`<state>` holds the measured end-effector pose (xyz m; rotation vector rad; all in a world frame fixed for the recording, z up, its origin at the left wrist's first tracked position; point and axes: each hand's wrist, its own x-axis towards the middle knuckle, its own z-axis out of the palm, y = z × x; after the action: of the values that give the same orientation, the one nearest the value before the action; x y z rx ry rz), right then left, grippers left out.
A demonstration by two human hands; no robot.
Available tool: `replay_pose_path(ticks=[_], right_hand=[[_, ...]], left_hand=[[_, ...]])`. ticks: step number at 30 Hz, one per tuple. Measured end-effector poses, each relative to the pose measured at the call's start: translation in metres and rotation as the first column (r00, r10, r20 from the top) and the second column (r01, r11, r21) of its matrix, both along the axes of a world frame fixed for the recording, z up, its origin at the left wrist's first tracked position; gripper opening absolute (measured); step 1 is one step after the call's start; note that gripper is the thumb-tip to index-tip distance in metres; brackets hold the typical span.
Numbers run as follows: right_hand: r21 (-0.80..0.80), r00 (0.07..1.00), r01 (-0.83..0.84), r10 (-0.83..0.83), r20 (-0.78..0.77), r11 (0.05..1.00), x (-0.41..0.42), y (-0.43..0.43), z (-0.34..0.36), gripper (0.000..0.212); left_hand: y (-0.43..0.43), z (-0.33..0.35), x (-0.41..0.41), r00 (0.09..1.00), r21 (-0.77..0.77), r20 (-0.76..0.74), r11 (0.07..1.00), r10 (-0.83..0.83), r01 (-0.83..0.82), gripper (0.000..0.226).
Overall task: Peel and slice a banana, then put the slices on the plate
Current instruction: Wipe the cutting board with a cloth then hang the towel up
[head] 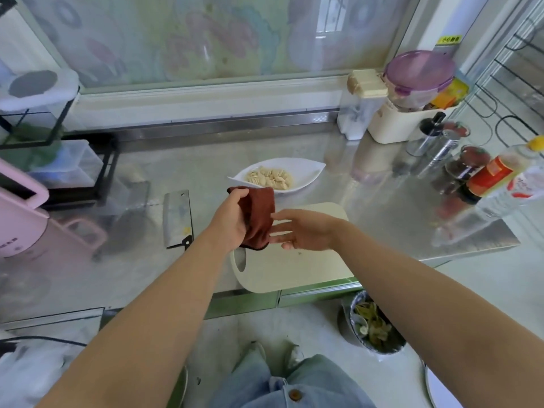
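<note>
Steel counter [382,207]: cutting board [294,269], cleaver [177,216], plate [306,172]; left hand [229,216] grips cloth [257,216].

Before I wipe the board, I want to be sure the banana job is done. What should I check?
1. Slices on plate: ok, the slices lie in the plate.
2. Board free of slices: ok where the board shows; the hands hide part of it.
3. Cleaver set down: ok, the cleaver lies flat on the counter, left of the board, away from both hands.
4. Cloth in hand: ok, the left hand grips the cloth; the right hand is open, fingers at it.
5. Peel binned: ok, peel lies in the bin.
6. Cleaver clean: cannot tell.
</note>
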<state>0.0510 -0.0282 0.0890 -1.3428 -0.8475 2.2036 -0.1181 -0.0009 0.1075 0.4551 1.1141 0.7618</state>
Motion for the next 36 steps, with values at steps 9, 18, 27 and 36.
replay_pose_path(ticks=[9,18,27,36], right_hand=[[0.403,0.813,0.076,-0.290,0.504,0.912,0.014,-0.008,0.006,0.037],[0.495,0.756,0.135,-0.412,0.509,0.858,0.034,-0.001,0.019,0.020],[0.301,0.664,0.235,-0.379,0.645,0.924,0.036,-0.001,-0.012,0.032],[0.315,0.823,0.422,-0.505,0.262,0.850,0.031,0.001,-0.003,0.013]], left_hand=[[0.004,-0.013,-0.027,0.858,0.232,-0.492,0.972,0.149,-0.036,0.012],[0.012,-0.024,-0.033,0.644,0.453,-0.727,0.872,0.240,0.186,0.027],[-0.001,-0.017,0.013,0.861,0.322,-0.504,0.911,-0.064,0.256,0.013],[-0.003,-0.017,0.041,0.823,0.282,-0.548,0.893,-0.151,0.351,0.017]])
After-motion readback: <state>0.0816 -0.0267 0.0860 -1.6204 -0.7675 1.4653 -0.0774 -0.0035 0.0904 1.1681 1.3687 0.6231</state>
